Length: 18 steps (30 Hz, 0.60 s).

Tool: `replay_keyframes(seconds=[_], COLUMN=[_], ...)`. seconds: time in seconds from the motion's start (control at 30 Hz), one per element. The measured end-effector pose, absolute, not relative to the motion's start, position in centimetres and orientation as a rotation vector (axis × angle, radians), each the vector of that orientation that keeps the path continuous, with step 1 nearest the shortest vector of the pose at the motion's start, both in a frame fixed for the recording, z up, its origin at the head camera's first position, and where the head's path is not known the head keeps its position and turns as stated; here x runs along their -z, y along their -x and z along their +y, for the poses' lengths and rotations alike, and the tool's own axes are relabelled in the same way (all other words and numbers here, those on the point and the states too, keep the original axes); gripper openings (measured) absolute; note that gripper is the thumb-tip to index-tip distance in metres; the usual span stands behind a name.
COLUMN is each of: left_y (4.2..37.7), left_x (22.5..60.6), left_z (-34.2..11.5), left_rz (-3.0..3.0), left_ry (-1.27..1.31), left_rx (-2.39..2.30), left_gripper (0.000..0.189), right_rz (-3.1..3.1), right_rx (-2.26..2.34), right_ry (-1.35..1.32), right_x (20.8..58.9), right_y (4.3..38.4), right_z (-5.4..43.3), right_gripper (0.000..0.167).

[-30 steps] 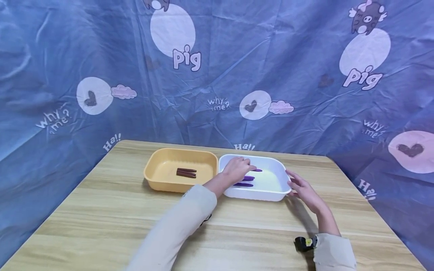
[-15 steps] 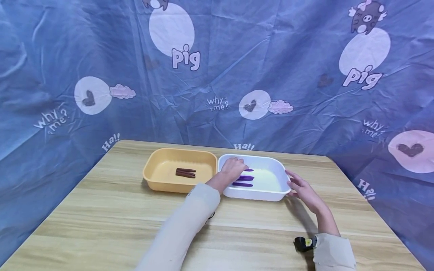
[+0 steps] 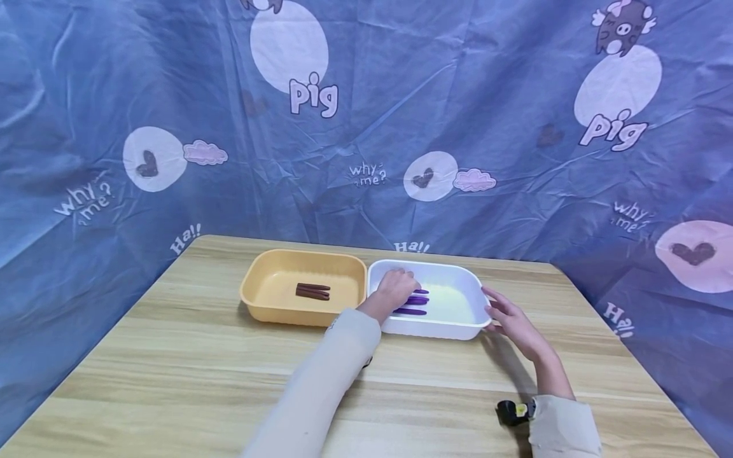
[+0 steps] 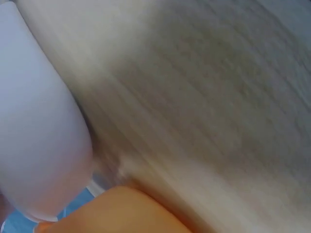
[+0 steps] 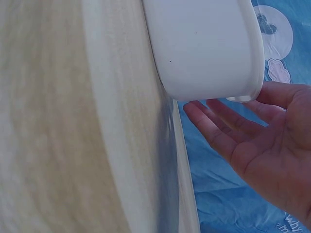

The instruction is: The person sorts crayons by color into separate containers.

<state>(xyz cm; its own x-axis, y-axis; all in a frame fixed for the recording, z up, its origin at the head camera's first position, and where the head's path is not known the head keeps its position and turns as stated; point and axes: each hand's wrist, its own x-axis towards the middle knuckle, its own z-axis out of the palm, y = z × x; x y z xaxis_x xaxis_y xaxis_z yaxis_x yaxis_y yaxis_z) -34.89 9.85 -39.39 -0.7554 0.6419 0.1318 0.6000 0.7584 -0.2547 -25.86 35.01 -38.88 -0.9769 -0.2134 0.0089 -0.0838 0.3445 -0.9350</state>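
In the head view my left hand (image 3: 395, 289) reaches into the left part of the white tray (image 3: 458, 327). Its fingertips pinch a purple stick (image 3: 422, 291), whose left end they hide. Nearer the front of the tray lie more purple sticks (image 3: 410, 312), partly behind the hand. At the tray's right end my right hand (image 3: 512, 321) holds the side. The right wrist view has its thumb at the rim and its fingers (image 5: 214, 131) against the outer wall of the tray (image 5: 209, 53). In the left wrist view my hand is out of sight.
Close against the white tray's left side stands a yellow tray (image 3: 269, 312) with several brown sticks (image 3: 312, 291) in it. Both trays stand toward the back of the wooden table (image 3: 217, 375). A blue printed cloth (image 3: 366, 127) hangs behind the table.
My left hand has drawn the purple stick leftward, then slightly toward the front, closer to the other purple sticks. My right hand has stayed at the tray's end.
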Motion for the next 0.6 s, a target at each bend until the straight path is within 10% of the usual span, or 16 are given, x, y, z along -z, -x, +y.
replay_keyframes(seconds=[0.6], left_y=[34.6], left_x=[35.6], left_z=[5.4], left_rz=[-2.640], left_ry=[1.071], left_rx=[0.061], left_gripper=[0.031], right_rz=[2.615], right_rx=[1.629], right_ry=[0.293], right_x=[38.7], right_y=[25.6], right_z=[35.1], right_gripper=[0.051])
